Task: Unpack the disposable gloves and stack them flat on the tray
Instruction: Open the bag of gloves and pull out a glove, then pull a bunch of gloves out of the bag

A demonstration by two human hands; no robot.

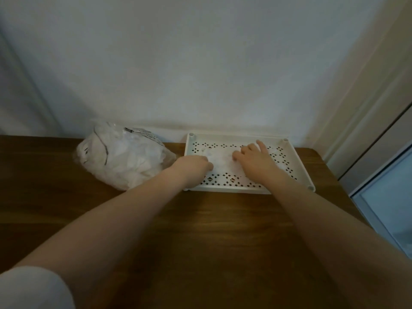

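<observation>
A white perforated tray (298, 161) sits on the wooden table at the back right, against the wall. Thin clear disposable gloves (221, 160) lie flat on its floor, hard to make out. My left hand (194, 167) rests curled on the left part of the gloves, over the tray's left edge. My right hand (255, 160) lies palm down on the gloves, fingers spread and index finger pointing to the far rim. A bulging clear plastic bag of gloves (121, 156) lies on the table left of the tray.
The brown wooden table (200, 230) runs to a white wall behind. Its right edge drops off beside a pale blue-white panel (388, 204). A white sleeve (33, 288) shows at the bottom left.
</observation>
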